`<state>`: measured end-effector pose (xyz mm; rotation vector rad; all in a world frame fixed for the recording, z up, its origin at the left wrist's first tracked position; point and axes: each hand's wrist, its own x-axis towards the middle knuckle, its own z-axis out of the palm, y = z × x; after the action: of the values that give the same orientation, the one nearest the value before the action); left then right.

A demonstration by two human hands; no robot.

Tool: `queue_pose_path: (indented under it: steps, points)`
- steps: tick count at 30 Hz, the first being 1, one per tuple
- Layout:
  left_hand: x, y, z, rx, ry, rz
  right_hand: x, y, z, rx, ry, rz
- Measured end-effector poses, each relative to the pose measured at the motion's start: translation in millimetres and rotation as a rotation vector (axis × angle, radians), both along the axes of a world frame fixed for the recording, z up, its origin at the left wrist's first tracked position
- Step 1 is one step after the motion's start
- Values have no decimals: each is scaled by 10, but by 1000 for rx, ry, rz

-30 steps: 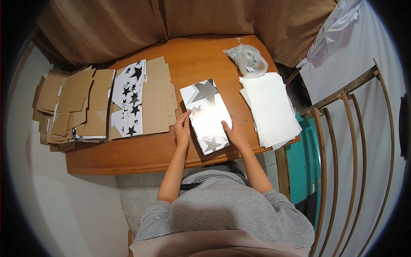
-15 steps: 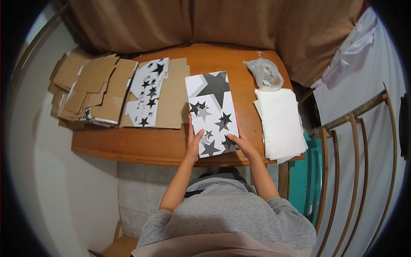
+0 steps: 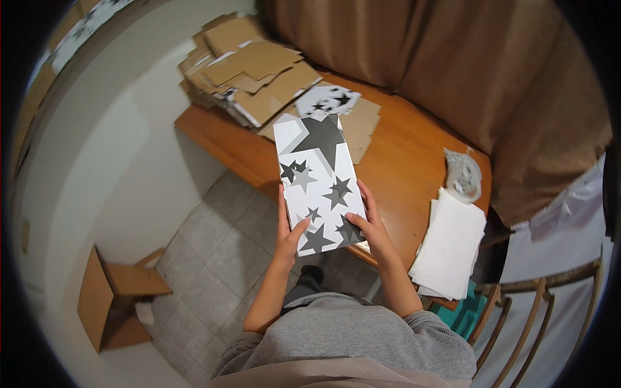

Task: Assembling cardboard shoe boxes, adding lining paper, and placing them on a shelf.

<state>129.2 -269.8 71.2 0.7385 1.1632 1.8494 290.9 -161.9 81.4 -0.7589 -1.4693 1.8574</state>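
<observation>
And there it was, centre of the frame: the star-patterned box (image 3: 323,187), white with black and grey stars, gripped in 2 hands! The left hand (image 3: 285,244) had the lower left edge, its thumb flat on the upper face and its fingers close together along the side, pinching the box between them. The right hand (image 3: 377,236) matched it at the lower right, thumb on the face, fingers up the edge (how far they curled underneath, I couldn't tell). Behind the box's top end, toward the upper middle, lay a flat star-printed sheet (image 3: 330,100) of card, and in the upper left rose a heap of folded brown cardboard (image 3: 259,71), both on the orange-brown wooden table (image 3: 404,174). Over on the right, a pile of white paper (image 3: 449,246) sat near the table's end, a clear plastic bag (image 3: 464,178) just above it. Down at lower left, an open brown carton (image 3: 139,279) stood on the grey tiled floor (image 3: 223,258), beside the pale wall (image 3: 123,174).
</observation>
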Motion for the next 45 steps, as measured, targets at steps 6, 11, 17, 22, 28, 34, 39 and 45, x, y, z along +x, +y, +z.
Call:
queue_pose_path:
  steps: [6,11,17,22,28,34,39,45]
  points:
    - [97,-1068,-96,-59,51,319,-304,-598,-183,-57,15,265]
    - [57,-2105,-82,-76,42,649,-797,-1265,-108,-46,-28,619]
    - [-224,-3229,-15,-95,-65,940,-1610,-2193,22,-16,-14,957]
    - [-651,-4331,249,-60,40,1134,-2357,-3270,205,-19,-3,1121]
    - [-1400,-5579,843,-50,89,1296,-3317,-4525,561,-47,175,1283]
    - [-2371,-6506,1489,-55,194,1308,-4345,-5509,897,85,496,1303]
    - [-3136,-6897,1998,-10,496,1116,-5304,-5958,1239,290,653,1125]
    - [-3811,-7158,1618,15,794,1063,-5993,-6175,1122,293,763,1127]
